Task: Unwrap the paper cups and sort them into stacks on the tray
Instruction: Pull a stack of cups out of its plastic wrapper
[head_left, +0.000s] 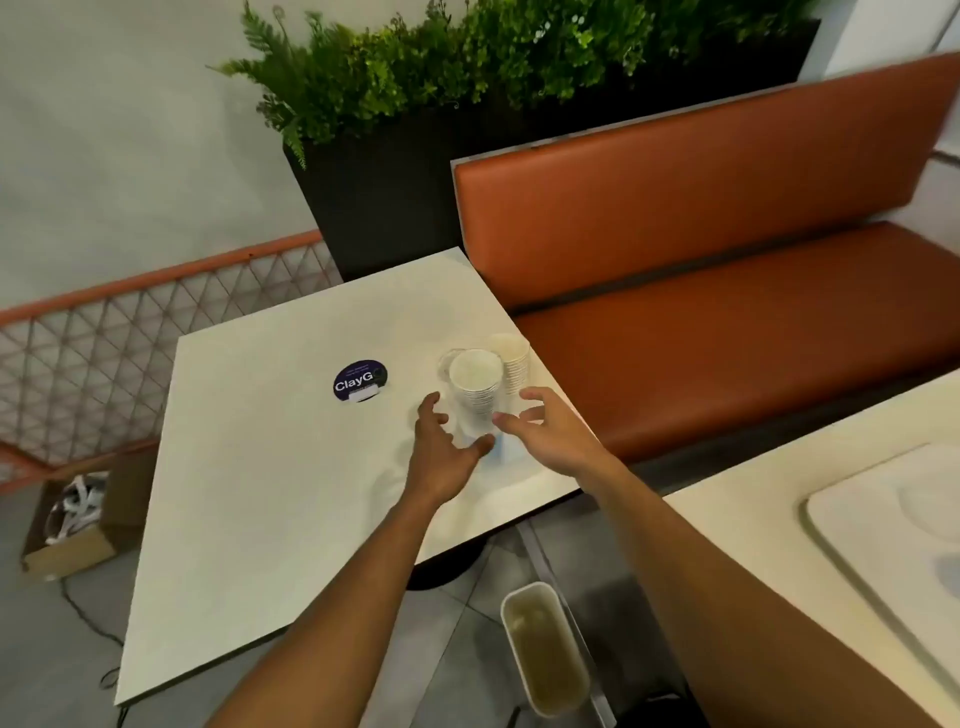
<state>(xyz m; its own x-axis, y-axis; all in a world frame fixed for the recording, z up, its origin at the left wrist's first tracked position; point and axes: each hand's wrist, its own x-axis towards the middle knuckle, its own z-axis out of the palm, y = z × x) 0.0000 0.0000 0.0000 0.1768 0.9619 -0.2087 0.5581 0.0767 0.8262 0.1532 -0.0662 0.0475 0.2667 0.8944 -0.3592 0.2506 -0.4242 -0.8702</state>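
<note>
Two stacks of paper cups stand near the right edge of the square white table (270, 467). The nearer white stack (475, 387) sits in clear plastic wrap; the cream stack (511, 361) stands just behind it to the right. My left hand (441, 447) is just left of the wrapped stack's base, fingers spread, thumb close to the plastic. My right hand (545, 426) is on the stack's right side, fingers apart, fingertips near the base. Neither hand clearly grips anything. A pale tray (831, 519) lies on a second table at the lower right.
A round dark "ClayGo" sticker (360, 381) marks the table's middle. An orange bench (727, 291) runs behind and right. A black planter with ferns (415, 156) stands behind. A small bin (545, 649) is on the floor between tables; a cardboard box (72, 519) lies at left.
</note>
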